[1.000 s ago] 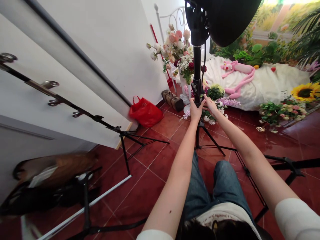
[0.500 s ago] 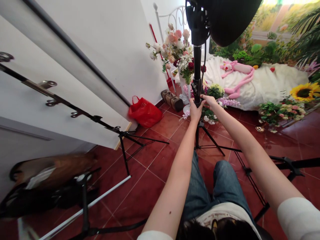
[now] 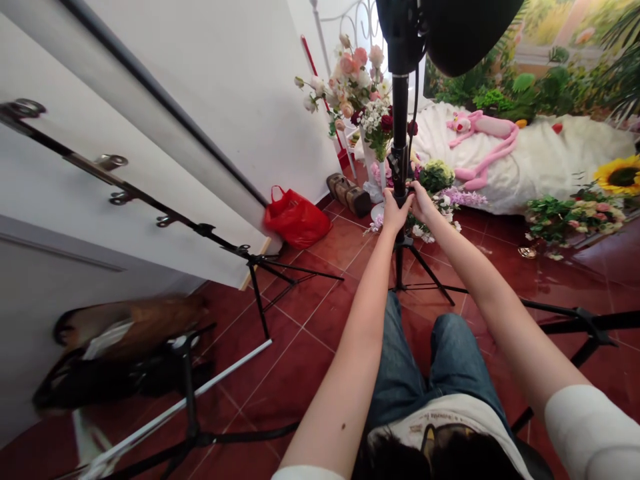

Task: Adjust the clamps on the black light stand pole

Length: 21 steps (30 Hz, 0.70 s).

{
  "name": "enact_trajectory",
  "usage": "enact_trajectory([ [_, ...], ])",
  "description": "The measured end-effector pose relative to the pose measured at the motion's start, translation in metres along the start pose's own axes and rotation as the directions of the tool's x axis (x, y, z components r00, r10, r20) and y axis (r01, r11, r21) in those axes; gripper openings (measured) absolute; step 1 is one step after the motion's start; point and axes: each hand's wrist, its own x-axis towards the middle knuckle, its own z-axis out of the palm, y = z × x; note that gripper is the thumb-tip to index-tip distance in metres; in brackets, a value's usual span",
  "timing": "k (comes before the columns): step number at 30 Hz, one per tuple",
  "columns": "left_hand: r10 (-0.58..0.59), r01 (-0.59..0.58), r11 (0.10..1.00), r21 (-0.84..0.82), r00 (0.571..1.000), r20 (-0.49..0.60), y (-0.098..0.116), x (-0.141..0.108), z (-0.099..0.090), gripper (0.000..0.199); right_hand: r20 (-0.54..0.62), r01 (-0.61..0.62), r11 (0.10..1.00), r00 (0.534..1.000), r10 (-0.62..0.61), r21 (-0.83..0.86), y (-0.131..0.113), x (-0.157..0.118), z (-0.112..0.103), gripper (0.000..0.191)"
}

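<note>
Head view: clasping the black stand [image 3: 399, 113] with left fingers [image 3: 388, 195] and right fingers [image 3: 415, 189], flowers [image 3: 436, 175] just beyond them, red bag [image 3: 297, 221] off to their left!

One red bag [image 3: 299, 220], one brown case [image 3: 349, 194], one pink plush toy [image 3: 487, 127] and one sunflower [image 3: 620, 175] are visible.

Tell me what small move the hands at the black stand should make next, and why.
I'd steady the column with the left hand and gently test the collar with the right fingertips. The left hand wraps the collar area, the right hand is beside it, and the bulky black head overhangs one side, so a loosened joint might slip.
</note>
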Motion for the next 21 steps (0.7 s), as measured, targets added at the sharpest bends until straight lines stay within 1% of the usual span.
enact_trajectory([
  [3, -0.016, 0.016, 1.000, 0.002, 1.000, 0.006, 0.001, -0.001, 0.001, 0.038, -0.033, 0.050, 0.990, 0.998, -0.046, 0.135, 0.006, 0.004, 0.011, 0.041],
  [4, -0.024, 0.024, 1.000, 0.004, 1.000, 0.000, 0.002, -0.002, 0.001, 0.037, -0.030, 0.055, 0.987, 0.998, -0.051, 0.151, 0.008, 0.004, 0.013, 0.046],
  [5, -0.028, 0.028, 1.000, 0.007, 1.000, -0.008, 0.003, -0.003, 0.002, 0.037, -0.006, 0.054, 0.986, 0.999, -0.054, 0.159, 0.009, 0.005, 0.015, 0.053],
  [8, -0.025, 0.026, 1.000, 0.010, 0.999, -0.028, 0.004, -0.005, 0.002, 0.036, 0.125, 0.042, 0.986, 0.990, -0.062, 0.159, 0.013, 0.004, 0.013, 0.073],
  [10, -0.020, 0.020, 1.000, 0.008, 0.999, -0.026, 0.003, -0.005, 0.002, 0.037, 0.166, 0.043, 0.989, 0.984, -0.067, 0.144, 0.014, 0.003, 0.011, 0.080],
  [12, -0.018, 0.018, 1.000, 0.007, 1.000, -0.025, 0.001, -0.005, 0.003, 0.038, 0.154, 0.057, 0.991, 0.985, -0.076, 0.122, 0.014, 0.003, 0.011, 0.080],
  [18, -0.010, 0.010, 1.000, -0.006, 1.000, -0.022, -0.004, -0.003, 0.005, 0.040, 0.071, 0.101, 0.995, 0.992, -0.100, -0.019, 0.008, 0.007, 0.017, 0.071],
  [20, -0.007, 0.007, 1.000, -0.016, 1.000, -0.019, -0.004, -0.003, 0.005, 0.039, 0.045, 0.103, 0.990, 0.994, -0.099, -0.100, 0.007, 0.009, 0.019, 0.068],
  [21, -0.010, 0.010, 1.000, -0.016, 1.000, -0.015, -0.004, -0.003, 0.005, 0.038, 0.043, 0.093, 0.979, 0.995, -0.087, -0.181, 0.007, 0.011, 0.019, 0.067],
])
